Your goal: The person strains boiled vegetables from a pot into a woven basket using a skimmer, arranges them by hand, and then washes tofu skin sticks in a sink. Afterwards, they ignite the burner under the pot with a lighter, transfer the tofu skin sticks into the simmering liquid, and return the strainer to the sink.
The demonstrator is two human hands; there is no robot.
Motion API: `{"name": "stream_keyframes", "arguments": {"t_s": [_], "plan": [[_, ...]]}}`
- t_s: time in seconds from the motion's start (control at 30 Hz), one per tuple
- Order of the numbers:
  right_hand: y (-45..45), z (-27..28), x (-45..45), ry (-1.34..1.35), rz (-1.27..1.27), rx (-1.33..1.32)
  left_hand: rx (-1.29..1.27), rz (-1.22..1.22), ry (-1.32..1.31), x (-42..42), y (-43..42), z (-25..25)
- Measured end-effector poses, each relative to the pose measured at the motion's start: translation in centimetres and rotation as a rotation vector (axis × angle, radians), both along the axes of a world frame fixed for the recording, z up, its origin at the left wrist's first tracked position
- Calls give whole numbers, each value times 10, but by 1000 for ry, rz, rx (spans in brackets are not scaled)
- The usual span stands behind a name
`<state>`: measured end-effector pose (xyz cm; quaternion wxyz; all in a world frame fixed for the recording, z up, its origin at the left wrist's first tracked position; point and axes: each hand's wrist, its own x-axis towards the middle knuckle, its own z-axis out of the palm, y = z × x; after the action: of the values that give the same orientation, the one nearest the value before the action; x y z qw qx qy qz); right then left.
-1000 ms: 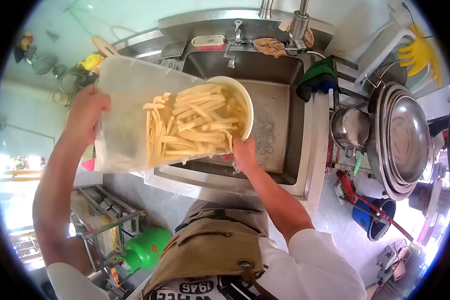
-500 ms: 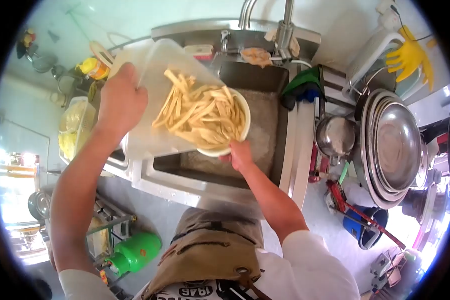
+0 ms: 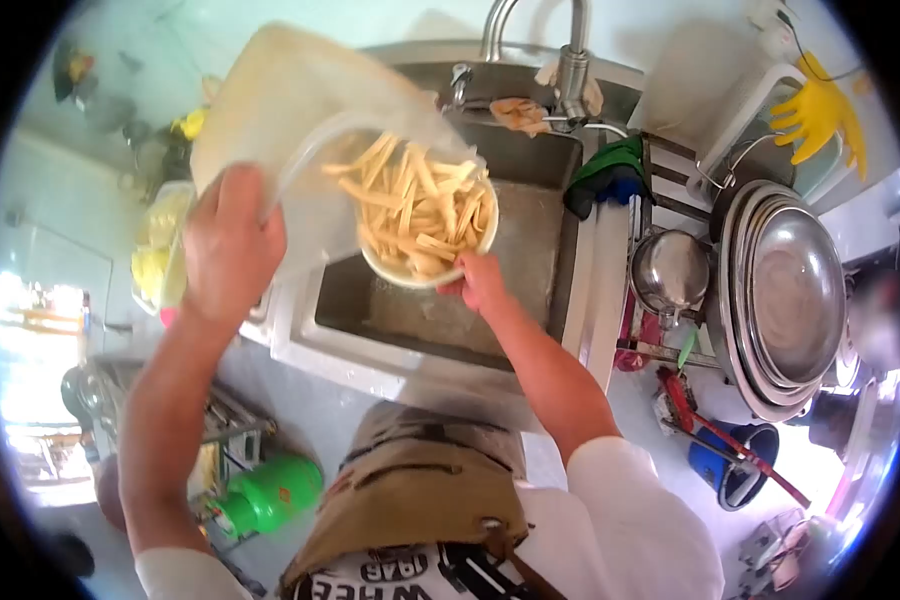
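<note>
My left hand (image 3: 235, 245) grips the lower left edge of a translucent plastic container (image 3: 300, 95), tilted with its mouth toward the right. Pale yellow strips (image 3: 425, 210) fill a round white bowl (image 3: 395, 275), and some still lie at the container's mouth. With its fingers closed on the bowl's lower right rim, my right hand (image 3: 480, 285) holds the bowl over the steel sink (image 3: 535, 235). The container hides the bowl's upper left part.
A curved faucet (image 3: 573, 80) rises behind the sink. To the right are a green cloth (image 3: 610, 170), stacked steel basins (image 3: 795, 290), a pot (image 3: 670, 270) and a yellow glove (image 3: 820, 115). A green gas cylinder (image 3: 275, 495) and blue bucket (image 3: 735, 465) stand below.
The container has tipped up more steeply, its base rising at the upper left. Most strips have slid from it into the bowl, which now sits slightly further left.
</note>
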<state>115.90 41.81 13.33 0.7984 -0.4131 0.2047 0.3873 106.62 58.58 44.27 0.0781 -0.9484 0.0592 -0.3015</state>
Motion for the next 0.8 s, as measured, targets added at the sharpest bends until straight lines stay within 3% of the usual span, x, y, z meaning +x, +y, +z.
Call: {"name": "stream_keyframes", "arguments": {"t_s": [0.1, 0.27, 0.5, 0.7, 0.8], "plan": [[4, 7, 6, -79, -1, 26, 39, -91, -52, -15, 6, 9], [-3, 17, 2, -131, 24, -10, -15, 8, -129, -7, 7, 15], [-9, -19, 6, -49, 7, 11, -30, -27, -270, -24, 15, 17], [-42, -3, 3, -184, 47, -3, -278, 244, -443, -70, 23, 31], [-36, -7, 5, -215, 63, -78, -164, 230, -349, -71, 23, 30]]}}
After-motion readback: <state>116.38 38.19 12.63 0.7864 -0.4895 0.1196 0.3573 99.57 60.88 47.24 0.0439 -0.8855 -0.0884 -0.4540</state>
